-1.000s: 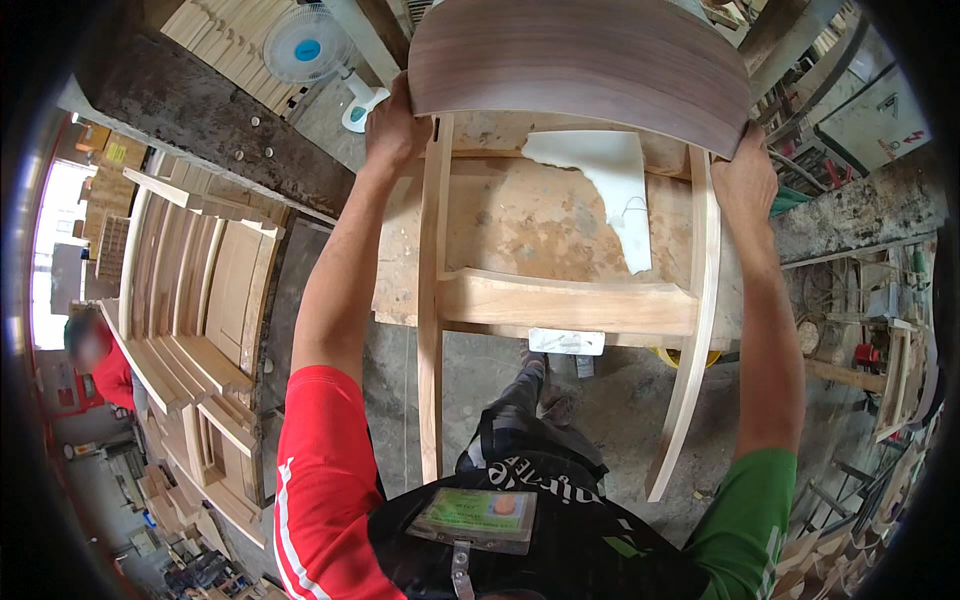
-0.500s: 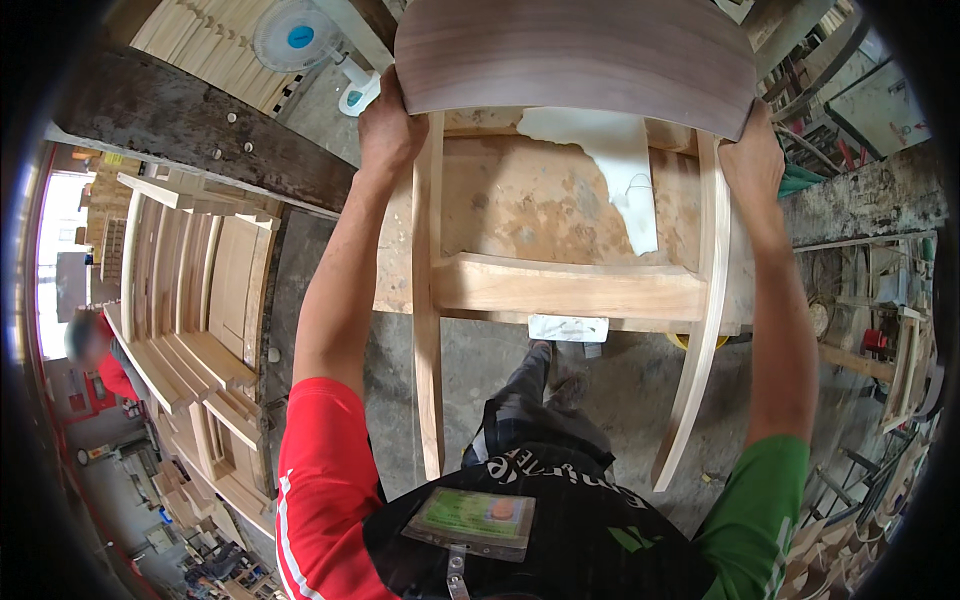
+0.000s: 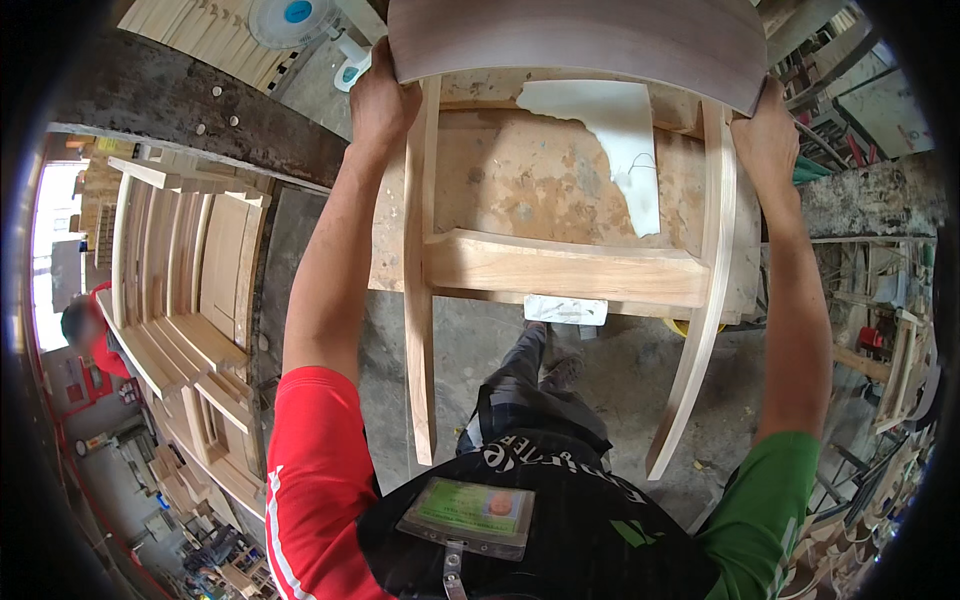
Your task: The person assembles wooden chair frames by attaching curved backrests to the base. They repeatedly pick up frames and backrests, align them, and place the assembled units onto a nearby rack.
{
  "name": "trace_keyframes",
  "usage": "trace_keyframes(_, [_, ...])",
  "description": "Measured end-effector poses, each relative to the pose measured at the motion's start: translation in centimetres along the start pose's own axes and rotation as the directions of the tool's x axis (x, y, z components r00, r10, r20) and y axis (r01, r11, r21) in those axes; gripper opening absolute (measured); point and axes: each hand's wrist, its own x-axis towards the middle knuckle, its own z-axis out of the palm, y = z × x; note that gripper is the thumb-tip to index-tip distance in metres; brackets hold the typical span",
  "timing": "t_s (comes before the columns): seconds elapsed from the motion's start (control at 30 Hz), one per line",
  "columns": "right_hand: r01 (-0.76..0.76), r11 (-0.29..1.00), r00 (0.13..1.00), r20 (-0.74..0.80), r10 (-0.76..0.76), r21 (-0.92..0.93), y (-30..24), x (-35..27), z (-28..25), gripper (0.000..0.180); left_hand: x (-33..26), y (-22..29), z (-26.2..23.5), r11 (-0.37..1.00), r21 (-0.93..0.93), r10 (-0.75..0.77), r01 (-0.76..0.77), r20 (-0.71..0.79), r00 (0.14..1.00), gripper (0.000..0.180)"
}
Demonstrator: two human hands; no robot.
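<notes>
Left hand (image 3: 385, 110): curled round the left end of the brown panel (image 3: 580, 40).
Right hand (image 3: 768, 145): clasping the panel's right corner.
Brown panel: curved, across the far end of the pale wooden frame (image 3: 565, 271).
Tabletop (image 3: 500, 180): beneath the frame, bearing a ragged white sheet (image 3: 602, 115).
</notes>
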Motion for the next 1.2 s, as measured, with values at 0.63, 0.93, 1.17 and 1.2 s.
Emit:
trace_keyframes(0.63, [0.064, 0.988, 0.996, 0.072, -0.054, -0.14, -0.5, 1.2, -0.2, 0.063, 1.2, -0.1, 1.3, 0.99, -0.064, -0.127, 0.126, -0.013, 0.992, 0.046])
trace_keyframes(0.93, [-0.225, 0.783, 0.955, 0.289, 0.06, 0.58, 6.2, 1.0, 6.7, 0.037, 1.3, 0.2, 0.4, 0.985, -0.073, -0.158, 0.159, 0.017, 0.987, 0.044])
trace_keyframes(1.17, [-0.346, 0.607, 0.903, 0.429, 0.01, 0.715, 6.6, 1.2, 7.7, 0.03, 1.2, 0.2, 0.1, 0.981, 0.007, -0.194, 0.193, 0.02, 0.981, 0.049])
trace_keyframes(1.2, [-0.352, 0.625, 0.899, 0.439, 0.017, 0.696, 6.7, 0.8, 7.4, 0.029, 1.2, 0.4, 0.2, 0.977, -0.002, -0.213, 0.213, 0.05, 0.976, 0.049])
